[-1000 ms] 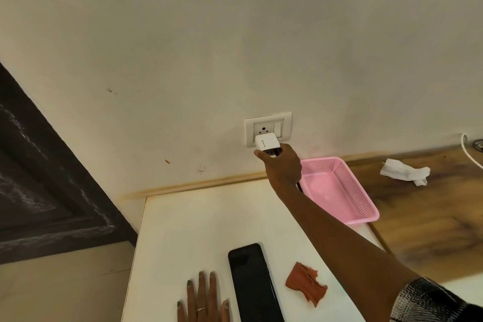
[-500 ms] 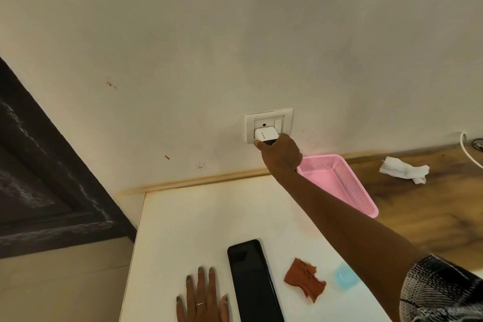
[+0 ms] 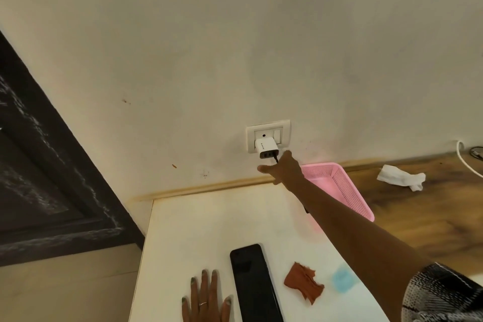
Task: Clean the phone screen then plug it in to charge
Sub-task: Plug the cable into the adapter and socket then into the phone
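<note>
On the white tabletop (image 3: 196, 219) the phone (image 3: 254, 283) lies flat, screen up — thin, rigid, slick glass, so we would pinch its long edges; our left hand (image 3: 206, 300) rests flat and empty beside it; our right hand (image 3: 283, 168), fingers loose, holds nothing under the charger (image 3: 266, 148) seated in the wall socket (image 3: 268, 136) — its cable looks limp.

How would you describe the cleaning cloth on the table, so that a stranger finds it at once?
Start at the white table below the wall socket. Near its front edge lies a black phone; the cloth lies just right of it, apart from it. It is a small crumpled rust-orange rag, unlike the white tissue on the wooden surface and the pink basket.
</note>
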Tool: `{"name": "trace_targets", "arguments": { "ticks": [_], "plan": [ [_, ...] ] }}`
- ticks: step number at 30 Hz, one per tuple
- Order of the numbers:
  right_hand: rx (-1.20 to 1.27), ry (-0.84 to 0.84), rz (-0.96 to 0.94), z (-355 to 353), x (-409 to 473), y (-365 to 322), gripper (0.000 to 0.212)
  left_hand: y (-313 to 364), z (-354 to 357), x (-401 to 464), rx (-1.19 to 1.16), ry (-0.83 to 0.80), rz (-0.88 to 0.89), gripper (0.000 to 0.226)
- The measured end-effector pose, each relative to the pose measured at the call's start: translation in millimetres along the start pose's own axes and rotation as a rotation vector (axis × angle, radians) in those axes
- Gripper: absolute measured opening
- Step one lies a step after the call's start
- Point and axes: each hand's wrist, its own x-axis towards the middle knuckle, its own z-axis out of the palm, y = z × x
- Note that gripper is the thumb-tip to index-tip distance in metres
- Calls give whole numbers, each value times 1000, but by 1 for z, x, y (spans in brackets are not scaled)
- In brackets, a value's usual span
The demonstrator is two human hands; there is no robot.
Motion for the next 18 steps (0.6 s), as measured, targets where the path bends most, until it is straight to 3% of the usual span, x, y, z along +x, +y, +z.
{"name": "trace_targets", "arguments": {
  "ticks": [3, 4, 6, 7, 10, 13, 15, 18],
  "plan": [
    [124, -223, 11, -14, -15, 9, 34, 8, -11, 10, 171, -138, -179, 110],
    [163, -265, 5, -19, -19, 11, 31, 6, -16, 6, 210, -218, -213, 107],
    [196, -317, 0, -32, -28, 8, 29, 10, -29, -2, 182, -331, -286, 66],
    [190, -336, 8, -39, -32, 5, 26, 12, -34, -4, 151, -327, -295, 59],
    [203, -406, 16, -58, -47, -4, 10, 17, -49, -20, 89, -268, -330, 55],
    [251, -419, 1, -70, -59, -7, 13, 16, -58, -33, 43, -217, -337, 55],
    [286, -416, -51, -75, -70, -9, 21, 16, -64, -39, 30, -203, -332, 55],
    [331, -373, -122, -81, -85, -17, 49, 19, -72, -45, -10, -194, -321, 56]
  ]
}}
